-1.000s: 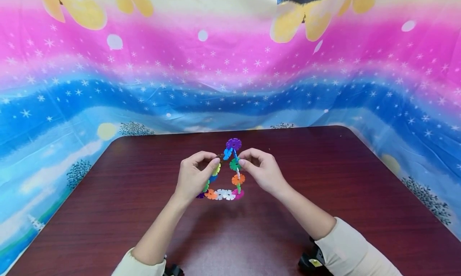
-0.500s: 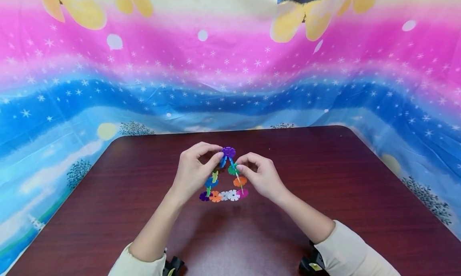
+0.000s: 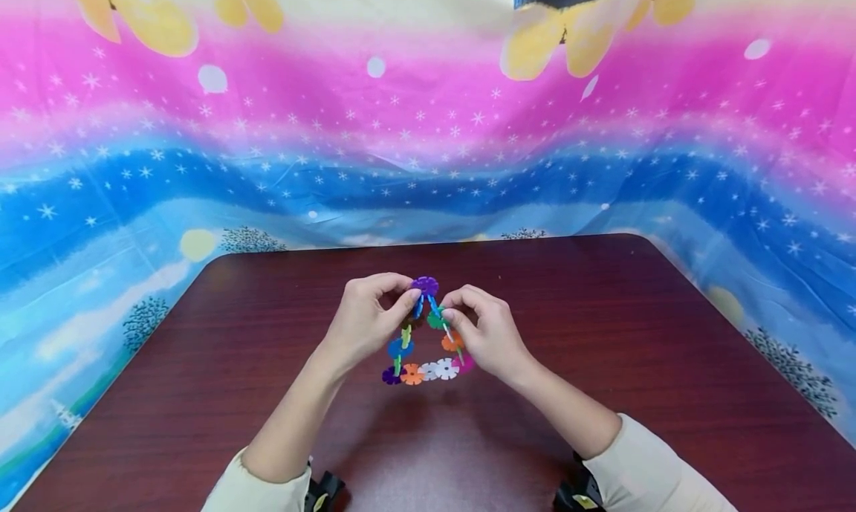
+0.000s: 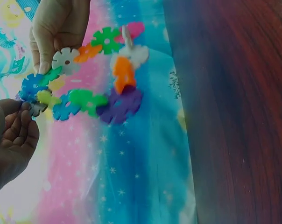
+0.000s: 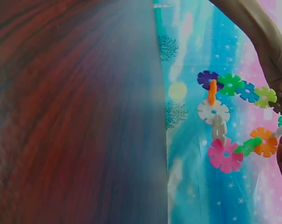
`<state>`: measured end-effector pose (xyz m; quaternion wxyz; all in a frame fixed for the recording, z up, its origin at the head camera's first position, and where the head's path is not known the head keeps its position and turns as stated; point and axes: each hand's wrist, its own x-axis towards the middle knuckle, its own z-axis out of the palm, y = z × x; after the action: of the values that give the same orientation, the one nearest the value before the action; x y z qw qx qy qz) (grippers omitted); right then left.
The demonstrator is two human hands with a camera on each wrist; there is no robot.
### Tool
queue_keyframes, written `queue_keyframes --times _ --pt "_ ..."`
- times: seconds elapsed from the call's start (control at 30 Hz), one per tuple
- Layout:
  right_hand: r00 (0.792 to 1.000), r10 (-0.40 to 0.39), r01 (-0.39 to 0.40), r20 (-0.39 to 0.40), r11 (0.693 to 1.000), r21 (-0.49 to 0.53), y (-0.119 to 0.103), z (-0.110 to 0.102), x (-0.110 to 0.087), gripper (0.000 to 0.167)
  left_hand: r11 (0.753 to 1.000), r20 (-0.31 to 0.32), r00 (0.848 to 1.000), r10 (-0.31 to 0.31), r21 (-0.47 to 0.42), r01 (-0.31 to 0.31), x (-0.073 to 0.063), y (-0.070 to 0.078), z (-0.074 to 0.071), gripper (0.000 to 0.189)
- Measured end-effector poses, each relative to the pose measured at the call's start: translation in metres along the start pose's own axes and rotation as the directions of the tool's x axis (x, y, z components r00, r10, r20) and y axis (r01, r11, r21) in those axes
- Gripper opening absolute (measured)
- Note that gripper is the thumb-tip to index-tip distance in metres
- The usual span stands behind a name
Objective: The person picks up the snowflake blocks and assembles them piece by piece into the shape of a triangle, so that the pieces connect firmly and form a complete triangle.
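A triangular loop of interlocking plastic snowflake discs (image 3: 412, 374) hangs in the air between both hands, over the table. At its top, my left hand (image 3: 361, 315) pinches the edge of a purple disc (image 3: 426, 284), where blue discs slant down from it. My right hand (image 3: 493, 334) pinches the loop's right side by a green disc (image 3: 435, 319), thumb against index finger. White, orange and dark purple (image 4: 120, 105) discs form the bottom row, with a pink disc (image 5: 225, 155) at its right corner. Fingertips hide parts of the upper joints.
A dark red-brown wooden table (image 3: 267, 393) lies below the hands. Behind and beside it hangs a printed cloth (image 3: 428, 140) in pink and blue with snowflakes. Black wrist devices (image 3: 325, 491) sit under the pale sleeves (image 3: 257, 486).
My left fingers have gone from the loop's upper left side to the purple disc at the top. That disc came down slightly, and the bottom row swung to the right. The right hand barely moved.
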<state>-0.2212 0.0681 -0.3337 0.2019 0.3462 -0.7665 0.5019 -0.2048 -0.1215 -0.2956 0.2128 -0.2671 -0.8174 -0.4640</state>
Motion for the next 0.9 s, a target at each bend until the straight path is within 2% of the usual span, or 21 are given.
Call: queue_keyframes --times 0.07,0.33,0.5,0.73,0.9 --pt "1.0 -0.008 0.008 0.002 1.0 -0.003 0.0 0.0 0.0 0.003 1.0 0.019 1.0 -0.001 0.004 0.001 0.0 0.0 -0.002 0.005" --pt "0.998 0.027 -0.026 0.059 1.0 -0.01 -0.002 0.001 -0.001 0.003 0.997 0.102 0.992 -0.078 -0.013 0.079 -0.002 -0.003 -0.006 0.008" --pt "0.997 0.02 -0.017 0.078 0.999 -0.04 -0.004 0.001 -0.001 0.008 0.995 0.116 0.989 -0.093 -0.029 0.097 -0.003 -0.005 -0.007 0.008" --pt "0.994 0.031 -0.025 0.101 0.998 -0.06 -0.003 0.0 -0.001 0.0 0.992 0.145 0.983 -0.113 -0.046 0.121 -0.002 -0.01 -0.007 0.008" --pt "0.995 0.034 -0.027 0.092 0.997 -0.073 -0.003 -0.001 -0.002 0.002 0.99 0.157 0.98 -0.121 -0.056 0.131 -0.001 -0.014 -0.006 0.009"
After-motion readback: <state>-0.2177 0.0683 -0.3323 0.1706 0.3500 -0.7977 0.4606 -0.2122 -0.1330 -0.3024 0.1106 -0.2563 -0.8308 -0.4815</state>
